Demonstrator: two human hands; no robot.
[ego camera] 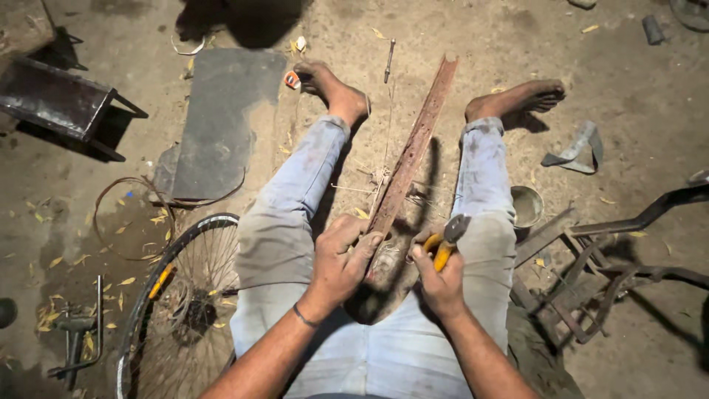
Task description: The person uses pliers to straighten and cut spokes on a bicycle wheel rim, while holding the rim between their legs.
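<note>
I sit on the dirt floor with my legs spread, in light blue jeans and barefoot. A long rusty metal strip [413, 144] with holes lies lengthwise between my legs. My left hand [341, 258] grips its near end. My right hand [437, 277] holds pliers with orange handles [445, 240], their grey jaws pointing up beside the strip. Thin wires [384, 177] lie tangled on the ground by the strip's middle.
A spoked bicycle wheel [177, 295] lies at my left. Beyond it are a dark flat slab [221, 118], a wire loop [133, 218] and a metal stand [59, 96]. A small metal bowl [526, 205] and a rusty frame [598, 273] sit at my right.
</note>
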